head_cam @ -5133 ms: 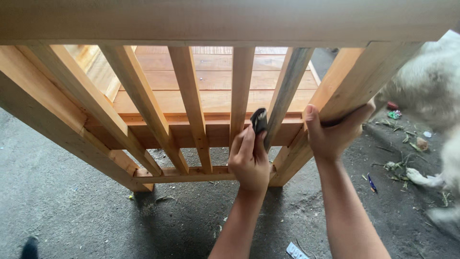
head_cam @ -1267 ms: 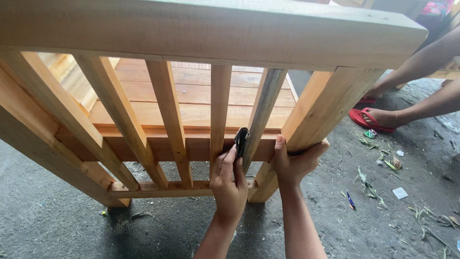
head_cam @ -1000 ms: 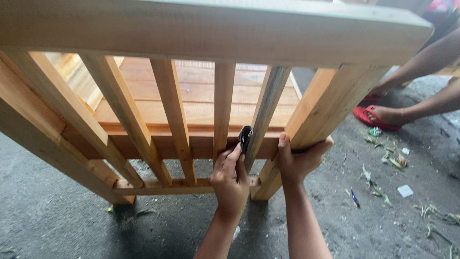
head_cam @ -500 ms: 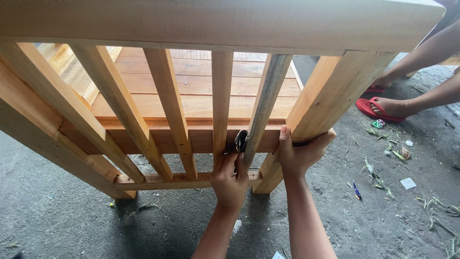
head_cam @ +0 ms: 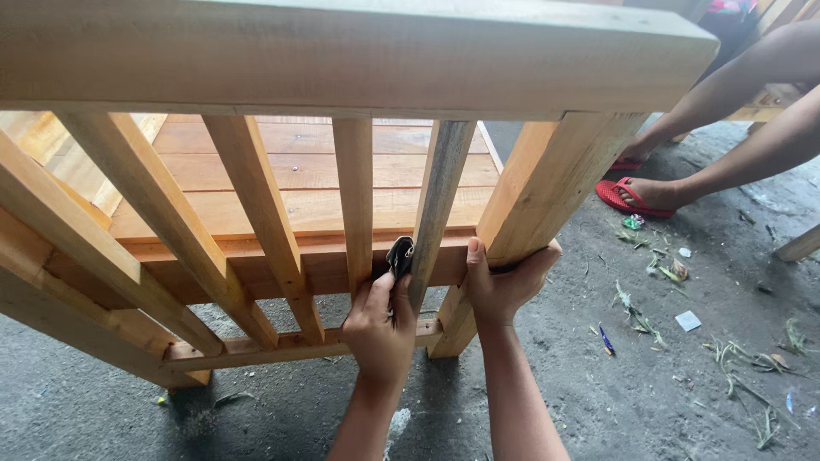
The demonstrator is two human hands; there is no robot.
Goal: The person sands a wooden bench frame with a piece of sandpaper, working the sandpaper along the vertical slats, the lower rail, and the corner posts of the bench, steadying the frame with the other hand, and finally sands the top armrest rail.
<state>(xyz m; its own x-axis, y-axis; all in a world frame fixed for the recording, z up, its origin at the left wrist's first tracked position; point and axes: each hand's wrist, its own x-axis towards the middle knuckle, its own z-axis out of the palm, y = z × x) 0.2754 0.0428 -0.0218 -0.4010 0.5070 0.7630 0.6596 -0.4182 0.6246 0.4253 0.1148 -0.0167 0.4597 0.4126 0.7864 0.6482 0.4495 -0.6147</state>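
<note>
A wooden slatted frame [head_cam: 359, 60] with a thick top rail and upright slats fills the view. My left hand [head_cam: 380, 329] grips a small dark folded piece, likely sandpaper [head_cam: 399, 256], pressed against the greyish slat [head_cam: 440, 196] just above the lower crossbar. My right hand [head_cam: 500, 286] wraps around the thick corner post [head_cam: 547, 183] near its lower part.
A plank floor of the frame [head_cam: 299, 171] lies behind the slats. Another person's legs and feet in red sandals [head_cam: 632, 196] are at the right. The concrete ground [head_cam: 666, 376] carries scattered leaves and scraps. A low bottom rail [head_cam: 256, 348] runs near the ground.
The view has shifted a little. My left hand and the dark piece have stayed on the greyish slat, moving slightly along it. My right hand still holds the post.
</note>
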